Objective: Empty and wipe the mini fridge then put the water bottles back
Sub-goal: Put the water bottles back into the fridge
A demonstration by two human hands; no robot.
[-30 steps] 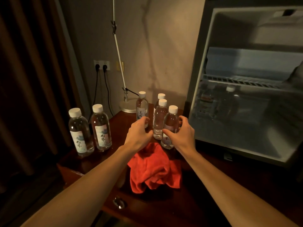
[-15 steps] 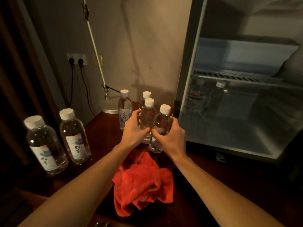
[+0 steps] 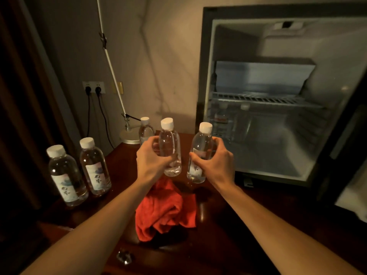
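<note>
Dark polished wooden table (image 3: 248, 225) against a beige wall (image 3: 158, 56); fingers of left hand (image 3: 152, 159) and right hand (image 3: 215, 163) curl round clear plastic water bottles (image 3: 169, 147).

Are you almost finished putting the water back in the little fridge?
Partly. The open white mini fridge has two bottles at its back left, and the red cloth lies put down. Now the left hand and right hand each hold a clear white-capped water bottle. At least three more bottles wait on the dark wooden table.
</note>
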